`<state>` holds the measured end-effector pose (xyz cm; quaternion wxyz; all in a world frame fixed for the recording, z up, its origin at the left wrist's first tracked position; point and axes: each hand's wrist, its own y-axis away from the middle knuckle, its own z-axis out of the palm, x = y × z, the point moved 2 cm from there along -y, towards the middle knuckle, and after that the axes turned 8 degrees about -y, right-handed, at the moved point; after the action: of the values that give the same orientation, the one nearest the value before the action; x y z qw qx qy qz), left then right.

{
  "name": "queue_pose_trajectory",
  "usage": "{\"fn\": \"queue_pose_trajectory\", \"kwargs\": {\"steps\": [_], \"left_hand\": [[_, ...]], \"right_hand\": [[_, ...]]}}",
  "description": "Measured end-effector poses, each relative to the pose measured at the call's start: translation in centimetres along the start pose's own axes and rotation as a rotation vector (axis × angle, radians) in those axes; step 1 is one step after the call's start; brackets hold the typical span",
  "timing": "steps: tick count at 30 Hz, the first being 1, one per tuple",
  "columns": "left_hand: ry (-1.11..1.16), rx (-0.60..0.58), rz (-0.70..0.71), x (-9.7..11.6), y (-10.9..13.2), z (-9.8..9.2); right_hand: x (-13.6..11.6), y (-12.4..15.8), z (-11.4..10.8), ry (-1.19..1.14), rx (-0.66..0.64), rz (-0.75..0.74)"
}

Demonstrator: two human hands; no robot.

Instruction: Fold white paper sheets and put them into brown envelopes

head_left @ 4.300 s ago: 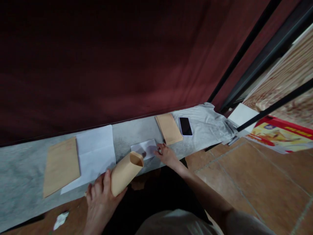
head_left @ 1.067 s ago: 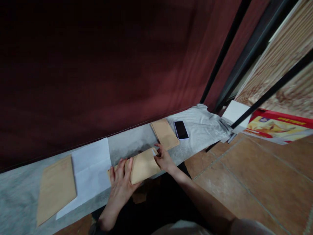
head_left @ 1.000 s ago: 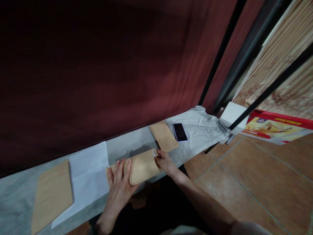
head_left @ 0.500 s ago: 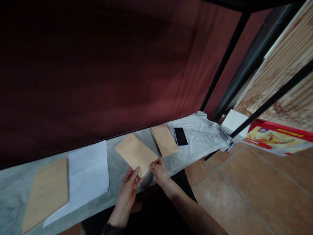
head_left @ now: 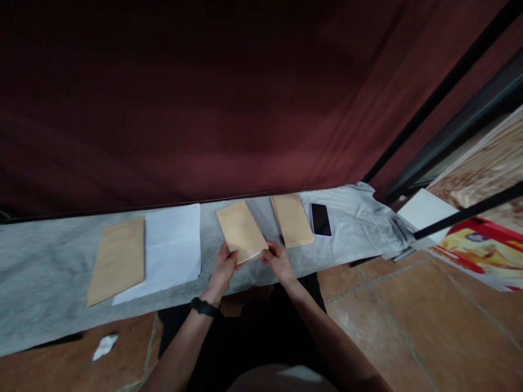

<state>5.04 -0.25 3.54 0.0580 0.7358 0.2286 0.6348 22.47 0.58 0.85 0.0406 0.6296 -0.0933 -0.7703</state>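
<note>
A brown envelope (head_left: 241, 230) lies flat on the grey cloth-covered ledge (head_left: 49, 272), a thin white paper edge showing at its near end. My left hand (head_left: 224, 268) pinches the envelope's near left corner. My right hand (head_left: 278, 259) grips its near right corner, fingers curled. A black watch sits on my left wrist. A second brown envelope (head_left: 291, 219) lies just right of it, and a black phone (head_left: 321, 219) beyond that. To the left lie a white sheet (head_left: 172, 244) and a third brown envelope (head_left: 118, 259).
A dark red curtain hangs behind the ledge. A black metal frame (head_left: 449, 81) rises at the right. A white board (head_left: 425, 208) and a red and yellow printed box (head_left: 482, 251) lie on the tiled floor at right. A paper scrap (head_left: 104, 345) lies on the floor left.
The envelope, held open in my left hand earlier, took in the white folded paper and now lies flat, turned lengthwise away from me. Both hands moved to its near end.
</note>
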Motion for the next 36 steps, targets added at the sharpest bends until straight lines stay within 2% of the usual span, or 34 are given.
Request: {"fn": "queue_pose_trajectory", "kwargs": {"steps": [4,6,8,10,12,14,17,19,21,24,27,31,36], "left_hand": [[-0.147,-0.009,0.030,-0.5,-0.9,-0.2],[-0.161,-0.012,0.026,-0.8,-1.2,-0.3],[-0.216,-0.031,0.052,-0.8,-1.4,-0.5],[-0.368,-0.038,0.107,-0.7,-1.5,-1.0],[-0.623,0.021,0.173,-0.5,-1.4,-1.6],[-0.877,0.153,0.276,-0.2,-1.3,-1.8],[-1.062,0.296,0.569,0.7,-2.1,-0.6],[-1.079,0.253,0.772,1.5,-3.5,1.2],[-1.133,0.164,0.848,2.3,-5.7,3.1],[-1.197,0.107,0.795,3.2,-9.2,4.8],[-1.236,0.079,0.785,3.2,-11.2,5.1],[-1.254,0.038,0.827,2.3,-10.8,4.5],[-1.246,-0.100,0.894,0.1,-6.9,2.8]], "right_hand": [[-0.1,0.1,-1.1,0.164,0.012,-0.096],[-0.4,0.3,-1.5,0.325,-0.007,-0.214],[-0.7,0.4,-1.6,0.535,-0.080,-0.375],[-0.8,0.4,-1.3,0.741,-0.186,-0.525],[-0.5,0.4,-1.0,0.887,-0.276,-0.604],[-0.1,0.4,-0.8,0.991,-0.308,-0.634],[0.3,0.5,-0.7,1.054,-0.290,-0.633],[0.4,0.6,-0.6,1.059,-0.279,-0.627],[0.3,0.6,-0.5,1.057,-0.266,-0.620],[0.0,0.6,-0.5,1.048,-0.273,-0.623],[-0.3,0.6,-0.5,1.038,-0.297,-0.633],[-0.4,0.6,-0.4,1.043,-0.295,-0.606],[-0.2,0.3,-0.5,1.060,-0.316,-0.555]]}}
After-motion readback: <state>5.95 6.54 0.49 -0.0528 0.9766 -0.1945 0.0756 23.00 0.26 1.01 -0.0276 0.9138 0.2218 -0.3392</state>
